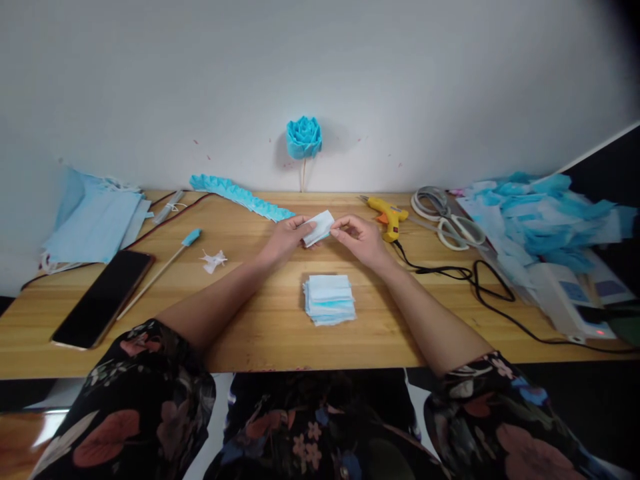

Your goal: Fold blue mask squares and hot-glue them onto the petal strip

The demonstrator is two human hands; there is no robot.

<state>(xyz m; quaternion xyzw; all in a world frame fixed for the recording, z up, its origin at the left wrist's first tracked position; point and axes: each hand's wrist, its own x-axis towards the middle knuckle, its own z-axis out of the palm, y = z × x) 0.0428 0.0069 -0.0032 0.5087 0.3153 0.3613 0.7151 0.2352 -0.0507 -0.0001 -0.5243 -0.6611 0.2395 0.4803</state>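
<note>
Head camera footage showed a small pale-blue piece (319, 228) gripped from both ends over the middle of the wooden table (260, 337). The left hand (286, 239) was closed on its left end, with the thumb laid on top and the fingers curled beneath. The right hand (361, 239) was pinched onto its right edge by thumb and forefinger, and the other fingers were loosely bent. Whether the piece was touching the wood could not be told.

A neat stack of cut pieces (329, 299) was set just nearer the person, between the forearms. A yellow glue gun (387, 217) was lying just beside the right hand, and its black cable (470, 275) was trailed off to the right. Scissors (449, 217) were placed beyond it, near a heap of blue scraps (543, 213).

To the left, a dark phone (103, 298), a blue-tipped stick (165, 265) and a white scrap (214, 260) were spread out, with face masks (95, 225) piled at the far corner. A pleated blue strip (240, 195) was laid along the back edge, and a blue rose (303, 137) was stood upright against the wall.
</note>
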